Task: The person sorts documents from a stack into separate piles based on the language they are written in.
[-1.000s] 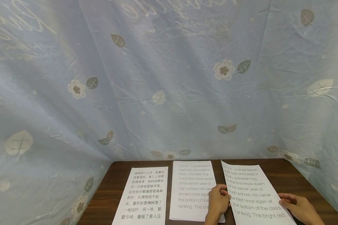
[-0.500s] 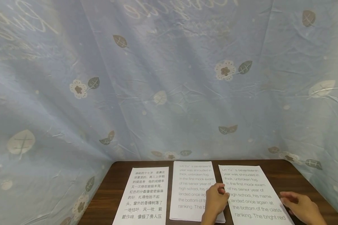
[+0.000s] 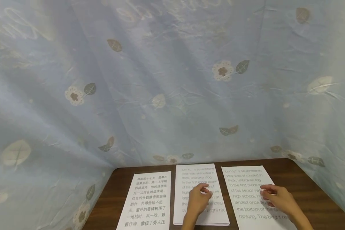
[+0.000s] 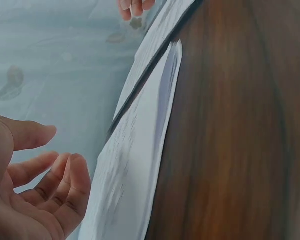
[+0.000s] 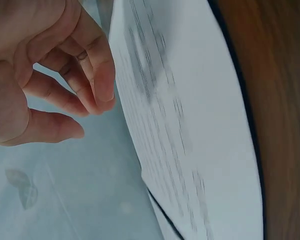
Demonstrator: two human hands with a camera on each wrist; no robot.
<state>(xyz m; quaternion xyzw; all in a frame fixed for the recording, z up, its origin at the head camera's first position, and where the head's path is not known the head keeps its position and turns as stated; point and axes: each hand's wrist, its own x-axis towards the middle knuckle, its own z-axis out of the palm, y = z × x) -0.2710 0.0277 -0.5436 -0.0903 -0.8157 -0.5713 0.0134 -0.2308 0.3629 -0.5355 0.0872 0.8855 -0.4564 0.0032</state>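
The left hand hides part of the English print on the middle stack, and the right hand covers words on the right-hand paper. The bottoms of that paper and of the left-hand paper, printed in Chinese, are cut off, as is the desk's near edge; print is smeared in both wrist views. Both hands hold nothing—thumbs apart from loosely bent fingers. The dark wood-grain desk has rounded far corners; the middle stack lies by its far edge, the right-hand paper toward the far right corner, the left-hand paper toward the far left. Behind hangs pale blue cloth with leaves and flowers. A second ago the hands held the right-hand paper's sides, its top left corner raised; now it lies flat, and both hands have shifted left.
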